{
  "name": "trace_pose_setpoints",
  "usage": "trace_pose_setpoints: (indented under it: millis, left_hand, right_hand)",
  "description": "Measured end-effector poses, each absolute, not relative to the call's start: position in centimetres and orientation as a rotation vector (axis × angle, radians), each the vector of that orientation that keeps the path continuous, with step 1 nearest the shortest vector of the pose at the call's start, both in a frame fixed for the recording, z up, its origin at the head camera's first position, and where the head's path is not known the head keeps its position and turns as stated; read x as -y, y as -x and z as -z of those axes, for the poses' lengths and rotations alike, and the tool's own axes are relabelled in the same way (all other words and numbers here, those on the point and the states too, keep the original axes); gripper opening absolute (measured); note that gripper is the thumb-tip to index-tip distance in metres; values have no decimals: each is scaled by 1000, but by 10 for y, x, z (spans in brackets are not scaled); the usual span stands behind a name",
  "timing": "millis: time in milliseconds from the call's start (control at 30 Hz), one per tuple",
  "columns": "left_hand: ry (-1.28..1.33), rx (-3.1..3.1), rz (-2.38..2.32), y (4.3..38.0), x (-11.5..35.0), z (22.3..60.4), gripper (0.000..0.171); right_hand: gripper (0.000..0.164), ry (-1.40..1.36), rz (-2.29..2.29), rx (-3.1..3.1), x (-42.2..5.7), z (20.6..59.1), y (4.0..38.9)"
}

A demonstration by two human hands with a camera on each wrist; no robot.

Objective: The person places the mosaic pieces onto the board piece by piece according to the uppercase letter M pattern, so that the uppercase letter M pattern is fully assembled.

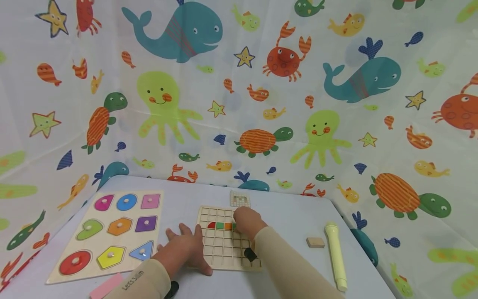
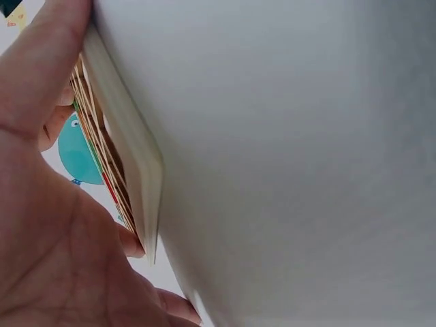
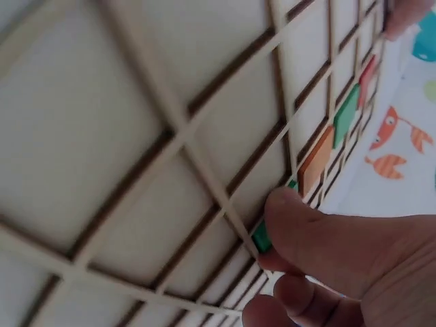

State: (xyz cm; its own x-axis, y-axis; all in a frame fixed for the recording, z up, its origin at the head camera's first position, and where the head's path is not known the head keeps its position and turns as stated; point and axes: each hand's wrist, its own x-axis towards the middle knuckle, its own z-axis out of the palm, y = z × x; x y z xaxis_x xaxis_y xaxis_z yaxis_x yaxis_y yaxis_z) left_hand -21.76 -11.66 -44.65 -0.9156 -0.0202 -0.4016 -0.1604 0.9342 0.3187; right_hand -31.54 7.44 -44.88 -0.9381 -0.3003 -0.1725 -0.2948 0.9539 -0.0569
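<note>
Board (image 1: 218, 250): L hand (image 1: 188, 246) splayed, touching edge; R hand (image 1: 248, 222) pinches grn tile (image 3: 261, 238).

My head view looks forward-down over my left hand (image 1: 188, 248) and right hand (image 1: 249, 222); close wrist views share the grid board (image 1: 227, 242), left edge-on, right aslant.

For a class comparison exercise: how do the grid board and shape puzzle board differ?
The grid board is smaller than the shape puzzle board. The grid board holds one row of flat coloured pieces; the shape puzzle board holds three rows of knobbed shapes. Both are pale.
</note>
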Motion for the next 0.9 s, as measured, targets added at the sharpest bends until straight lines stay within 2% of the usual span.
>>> trace_pose_setpoints:
  millis: [167,300,567,900]
  left_hand:
    - [144,-2684,-498,217,117,447,142]
    - [136,-2693,-479,216,115,447,141]
    - [135,-2714,-472,215,116,445,142]
    - [123,-2706,-470,215,113,444,141]
  right_hand:
    - [22,375,288,-2903,-84,452,316]
    - [20,347,452,-2920,-99,447,315]
    - [23,329,406,-3001,-144,430,316]
    - [18,165,323,-2980,-201,438,291]
